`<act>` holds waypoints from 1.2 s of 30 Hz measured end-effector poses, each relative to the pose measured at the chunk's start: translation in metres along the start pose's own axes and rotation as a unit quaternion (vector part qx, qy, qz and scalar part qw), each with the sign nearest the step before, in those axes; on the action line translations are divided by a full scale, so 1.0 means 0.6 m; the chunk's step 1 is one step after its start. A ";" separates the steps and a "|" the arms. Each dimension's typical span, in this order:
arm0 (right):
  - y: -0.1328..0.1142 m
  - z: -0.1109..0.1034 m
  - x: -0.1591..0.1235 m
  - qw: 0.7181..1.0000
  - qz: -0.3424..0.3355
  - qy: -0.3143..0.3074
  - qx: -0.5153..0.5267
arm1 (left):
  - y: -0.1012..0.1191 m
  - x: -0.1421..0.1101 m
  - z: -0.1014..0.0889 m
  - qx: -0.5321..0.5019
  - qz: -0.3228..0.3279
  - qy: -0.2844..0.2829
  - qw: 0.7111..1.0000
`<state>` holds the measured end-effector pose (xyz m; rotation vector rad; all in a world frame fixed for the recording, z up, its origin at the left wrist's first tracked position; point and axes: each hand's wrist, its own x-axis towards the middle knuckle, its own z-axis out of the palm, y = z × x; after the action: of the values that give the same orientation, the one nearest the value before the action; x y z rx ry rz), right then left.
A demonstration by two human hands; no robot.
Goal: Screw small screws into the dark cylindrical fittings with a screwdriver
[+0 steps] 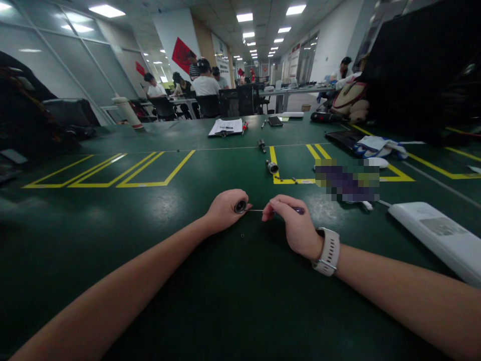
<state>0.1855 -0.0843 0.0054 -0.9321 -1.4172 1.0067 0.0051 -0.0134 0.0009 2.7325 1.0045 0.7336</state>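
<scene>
My left hand (pixel 227 209) is closed round a cylindrical metal part (pixel 240 206), its round hollow end facing me. In my right hand (pixel 295 225) is a screwdriver (pixel 298 210) with a dark purple handle. Its thin shaft points left and reaches the side of the metal part; whether the tip is seated in anything is hidden. A tiny ring-like piece (pixel 242 235) lies on the green table just below the hands. Farther off are a metal cup-shaped part (pixel 271 167) and a smaller metal part with a shaft (pixel 262 146).
Several tiny dark pieces lie along the yellow tape (pixel 304 181). A white power bank-like box (pixel 432 230) sits right of my right arm. Farther back are a clipboard with papers (pixel 226 127), a dark phone-like object (pixel 275 121) and gloves (pixel 379 147). People sit at distant desks.
</scene>
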 end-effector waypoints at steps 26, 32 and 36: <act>-0.002 0.006 0.004 0.994 0.060 -0.055 0.069 | -0.006 0.000 0.004 -0.009 0.015 0.045 0.999; -0.018 0.009 -0.005 0.991 -0.018 -0.057 -0.116 | -0.002 0.002 0.004 0.032 0.015 0.044 0.998; -0.009 0.006 -0.002 0.996 0.018 -0.074 -0.054 | -0.003 0.000 0.005 0.046 0.012 0.042 0.998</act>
<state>0.1821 -0.0872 0.0100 -0.9823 -1.5965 1.0518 0.0055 -0.0121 -0.0020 2.8180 1.0507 0.8321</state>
